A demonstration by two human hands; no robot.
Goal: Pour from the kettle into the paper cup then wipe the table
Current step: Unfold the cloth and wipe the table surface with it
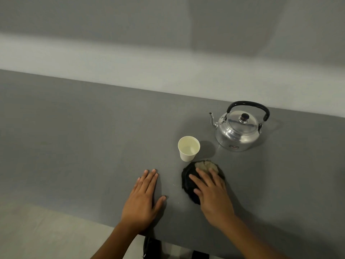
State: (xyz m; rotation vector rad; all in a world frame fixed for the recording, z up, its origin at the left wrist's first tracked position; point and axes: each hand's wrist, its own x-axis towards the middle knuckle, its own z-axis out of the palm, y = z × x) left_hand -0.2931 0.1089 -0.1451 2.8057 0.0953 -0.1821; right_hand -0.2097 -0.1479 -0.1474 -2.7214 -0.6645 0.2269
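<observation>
My right hand (211, 193) pressed the cloth (188, 182) on the worktop (84, 137).
Its grip lay flat, fingers spread, gripping nothing; my left hand (143, 200) rested open, palm down, beside it. The cup (188, 148) stood just beyond the cloth, kettle (238, 129) upright behind.

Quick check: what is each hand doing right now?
Left hand: open, flat on the table, holding nothing.
Right hand: open, pressed flat on the dark cloth.

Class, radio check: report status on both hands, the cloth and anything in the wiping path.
Left hand flat on table, empty. Right hand pressing dark cloth. Paper cup just beyond cloth; kettle upright, farther right.
</observation>
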